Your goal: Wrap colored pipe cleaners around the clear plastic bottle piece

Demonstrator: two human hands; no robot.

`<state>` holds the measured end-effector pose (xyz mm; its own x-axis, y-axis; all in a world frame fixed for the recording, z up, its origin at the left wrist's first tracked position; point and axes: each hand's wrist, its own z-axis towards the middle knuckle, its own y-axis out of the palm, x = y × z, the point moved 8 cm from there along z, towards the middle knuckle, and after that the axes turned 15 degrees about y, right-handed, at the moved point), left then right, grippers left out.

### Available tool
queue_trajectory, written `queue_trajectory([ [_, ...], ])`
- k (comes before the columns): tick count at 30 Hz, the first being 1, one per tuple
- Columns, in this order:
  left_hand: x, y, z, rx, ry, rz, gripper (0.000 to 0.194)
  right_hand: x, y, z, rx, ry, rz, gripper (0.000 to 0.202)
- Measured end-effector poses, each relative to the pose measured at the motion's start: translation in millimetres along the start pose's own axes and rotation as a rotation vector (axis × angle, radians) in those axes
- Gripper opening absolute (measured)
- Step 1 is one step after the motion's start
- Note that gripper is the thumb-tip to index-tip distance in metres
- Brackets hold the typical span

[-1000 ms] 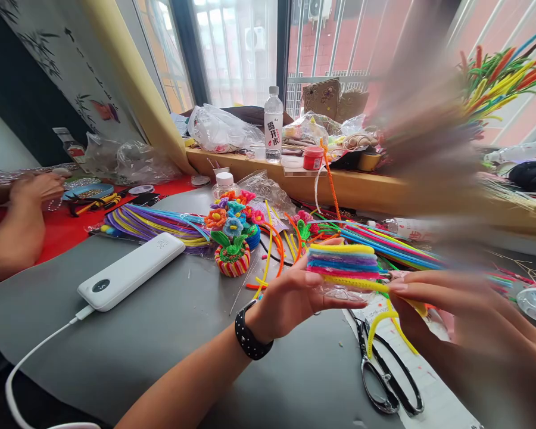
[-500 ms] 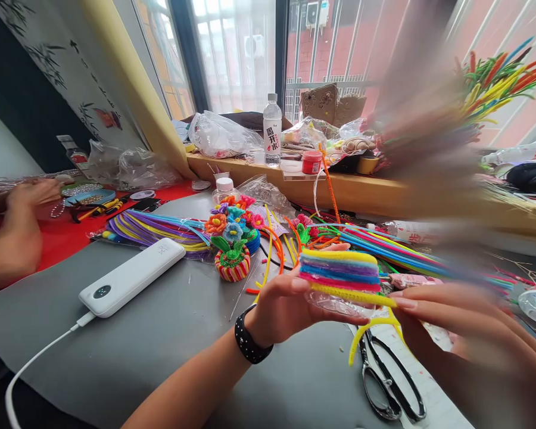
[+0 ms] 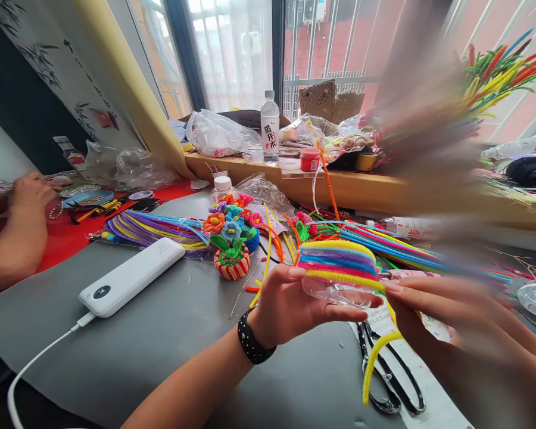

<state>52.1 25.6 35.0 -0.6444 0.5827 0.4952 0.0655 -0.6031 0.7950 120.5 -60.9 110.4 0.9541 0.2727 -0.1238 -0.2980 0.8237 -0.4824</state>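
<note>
My left hand is closed around a clear plastic cup, held tilted on its side above the table. Bands of yellow, purple, blue and pink pipe cleaner wrap the cup's upper part. Between thumb and fingers, my right hand pinches a yellow pipe cleaner that runs along the lowest band, its loose end curling down. Below it lie black-handled scissors on a white paper. A blur covers part of the right side, including some of my right hand.
A pot of pipe-cleaner flowers stands behind my left hand, beside a white power bank with a cable. Pipe cleaner bundles lie farther back. A water bottle stands on the sill. At left is another person's hand.
My right hand has drawn the yellow pipe cleaner slightly up and left against the cup. Its loose end now hangs lower, over the scissors. My left hand has tilted the cup a little.
</note>
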Motion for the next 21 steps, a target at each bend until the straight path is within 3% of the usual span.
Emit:
queue_trajectory([
  [5, -6, -5.5, 1, 0.098, -0.045, -0.135, 0.062, 3, 3, -3, 0.048, 0.108, -0.148, 0.015],
  [11, -12, -6.7, 0, 0.164, -0.07, -0.217, 0.067, 18, 8, -6, 0.021, 0.243, -0.047, 0.019],
  [21, -13, -6.3, 0, 0.152, -0.083, -0.235, 0.064, 13, 9, -4, 0.023, 0.186, -0.031, 0.014],
])
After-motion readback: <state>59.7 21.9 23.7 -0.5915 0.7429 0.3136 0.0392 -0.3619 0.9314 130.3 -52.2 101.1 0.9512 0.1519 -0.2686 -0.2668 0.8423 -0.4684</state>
